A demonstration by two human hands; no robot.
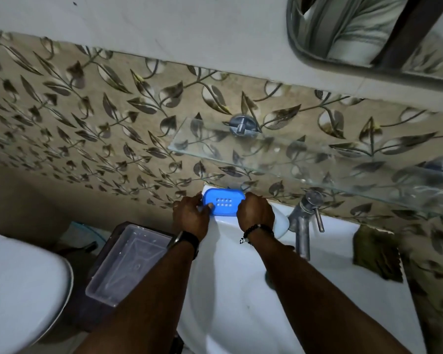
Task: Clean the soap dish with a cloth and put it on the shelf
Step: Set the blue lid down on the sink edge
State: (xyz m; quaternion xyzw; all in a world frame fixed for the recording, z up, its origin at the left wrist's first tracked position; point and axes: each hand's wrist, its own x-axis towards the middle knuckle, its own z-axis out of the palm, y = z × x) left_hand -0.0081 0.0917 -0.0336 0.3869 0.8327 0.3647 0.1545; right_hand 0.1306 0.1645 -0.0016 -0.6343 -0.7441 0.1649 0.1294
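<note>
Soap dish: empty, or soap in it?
Empty: the blue soap dish shows its bare perforated floor, no soap in it. The left hand and right hand grip its ends.

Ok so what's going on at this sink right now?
A person holds the blue soap dish by its two ends, left hand on one and right hand on the other, at the back rim of the white sink. The dish is not yet on the glass shelf above. What looks like a dark cloth lies on the sink's right side, beyond the tap, with neither hand on it.
</note>
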